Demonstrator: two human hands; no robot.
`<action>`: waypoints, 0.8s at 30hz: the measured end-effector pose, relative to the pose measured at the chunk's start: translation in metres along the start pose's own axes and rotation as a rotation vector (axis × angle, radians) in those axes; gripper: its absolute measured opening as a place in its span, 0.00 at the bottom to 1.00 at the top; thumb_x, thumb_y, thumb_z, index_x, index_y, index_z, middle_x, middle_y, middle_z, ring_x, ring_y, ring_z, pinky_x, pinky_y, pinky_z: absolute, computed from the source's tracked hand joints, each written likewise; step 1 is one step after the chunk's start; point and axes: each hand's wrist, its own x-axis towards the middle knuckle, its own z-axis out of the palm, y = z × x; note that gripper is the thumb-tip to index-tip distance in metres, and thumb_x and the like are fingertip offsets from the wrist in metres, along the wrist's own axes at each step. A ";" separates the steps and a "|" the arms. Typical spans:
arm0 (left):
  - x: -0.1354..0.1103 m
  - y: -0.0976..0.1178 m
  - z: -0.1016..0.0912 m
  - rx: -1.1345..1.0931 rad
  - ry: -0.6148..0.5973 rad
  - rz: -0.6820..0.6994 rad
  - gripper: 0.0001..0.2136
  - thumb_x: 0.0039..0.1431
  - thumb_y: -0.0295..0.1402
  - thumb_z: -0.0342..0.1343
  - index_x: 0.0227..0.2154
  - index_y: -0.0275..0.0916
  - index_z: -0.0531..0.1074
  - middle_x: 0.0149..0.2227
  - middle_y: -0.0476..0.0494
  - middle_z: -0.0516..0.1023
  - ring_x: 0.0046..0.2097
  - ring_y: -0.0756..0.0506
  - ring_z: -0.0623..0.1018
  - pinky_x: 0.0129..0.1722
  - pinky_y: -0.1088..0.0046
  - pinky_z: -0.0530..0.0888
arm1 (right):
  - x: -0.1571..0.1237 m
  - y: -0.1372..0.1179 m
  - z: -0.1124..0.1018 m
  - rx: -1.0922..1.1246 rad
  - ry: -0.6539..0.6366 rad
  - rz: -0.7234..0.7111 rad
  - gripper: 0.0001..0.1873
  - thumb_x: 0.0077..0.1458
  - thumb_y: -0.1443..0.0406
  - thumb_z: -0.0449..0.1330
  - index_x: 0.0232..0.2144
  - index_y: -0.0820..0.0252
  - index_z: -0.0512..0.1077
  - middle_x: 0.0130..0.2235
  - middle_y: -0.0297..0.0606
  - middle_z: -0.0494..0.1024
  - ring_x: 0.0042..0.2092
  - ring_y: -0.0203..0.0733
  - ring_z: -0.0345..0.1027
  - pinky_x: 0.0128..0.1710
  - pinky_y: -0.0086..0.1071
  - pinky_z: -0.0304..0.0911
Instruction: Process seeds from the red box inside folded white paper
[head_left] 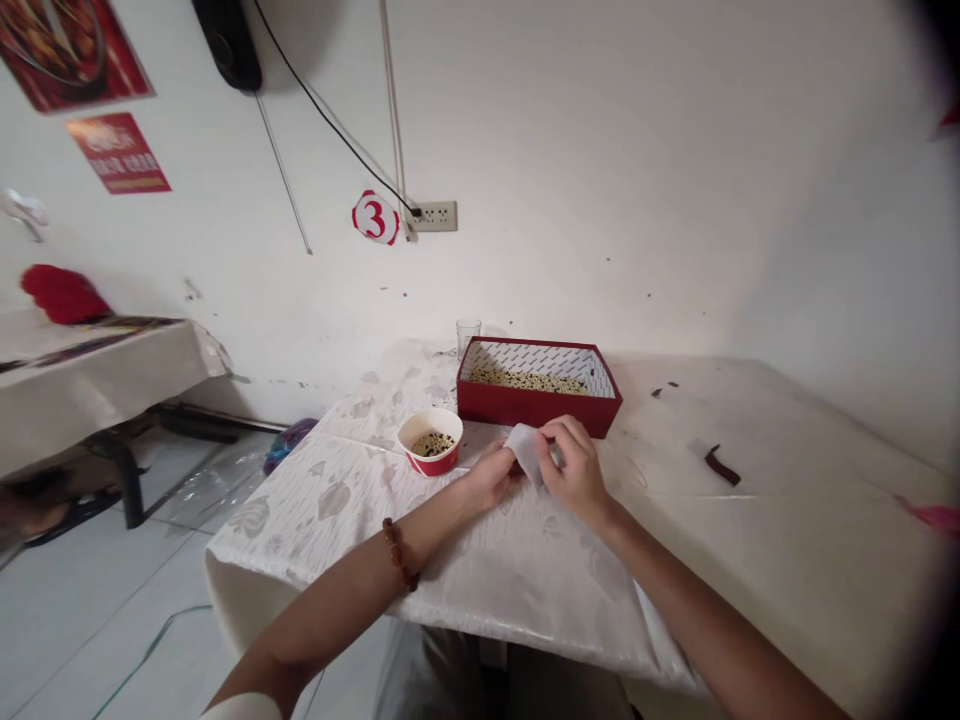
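Observation:
My left hand (491, 478), with a brown bead bracelet (400, 553) at the wrist, is closed on the left edge of a small whitish, see-through piece of film or pouch (527, 452). Something dark red shows in part by its fingers, too hidden to name. Pinched at the right side of the film are the fingers of my right hand (576, 470). Just beyond both hands stands a dark red box (525, 405), its patterned inside holding pale and dark grains. Left of it, a red and white paper bowl (433, 465) contains similar mixed grains.
A drinking glass (468, 335) stands behind the box. On the patterned tablecloth (330, 520) at right lies a dark brown curved strip (722, 467). A wall socket (435, 216) has a black cable plugged in. Another table (112, 375) stands at left.

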 end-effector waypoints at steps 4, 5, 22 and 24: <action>-0.006 0.001 0.000 -0.056 -0.013 0.052 0.08 0.48 0.31 0.69 0.27 0.39 0.74 0.31 0.45 0.75 0.38 0.44 0.75 0.38 0.68 0.73 | 0.015 -0.023 0.020 -0.031 -0.090 -0.183 0.08 0.67 0.64 0.59 0.33 0.53 0.71 0.34 0.39 0.77 0.38 0.46 0.71 0.42 0.43 0.65; -0.008 0.002 0.002 -0.069 0.021 0.078 0.07 0.50 0.32 0.68 0.27 0.39 0.74 0.32 0.43 0.75 0.41 0.41 0.76 0.41 0.66 0.74 | 0.019 -0.030 0.026 -0.017 -0.103 -0.196 0.07 0.68 0.65 0.59 0.34 0.53 0.72 0.35 0.38 0.78 0.39 0.46 0.71 0.42 0.43 0.65; -0.010 0.007 0.002 -0.220 0.210 0.215 0.14 0.61 0.47 0.61 0.41 0.44 0.81 0.37 0.40 0.77 0.49 0.38 0.77 0.43 0.68 0.78 | 0.041 -0.042 0.079 0.152 -0.221 0.040 0.15 0.70 0.67 0.58 0.52 0.49 0.79 0.49 0.38 0.84 0.51 0.49 0.75 0.56 0.46 0.69; -0.006 0.004 -0.001 -0.212 0.094 0.189 0.14 0.59 0.46 0.64 0.39 0.42 0.81 0.38 0.40 0.78 0.48 0.38 0.78 0.43 0.67 0.78 | 0.041 -0.041 0.075 0.103 -0.192 0.047 0.15 0.70 0.67 0.58 0.54 0.49 0.78 0.51 0.39 0.83 0.53 0.49 0.75 0.57 0.47 0.68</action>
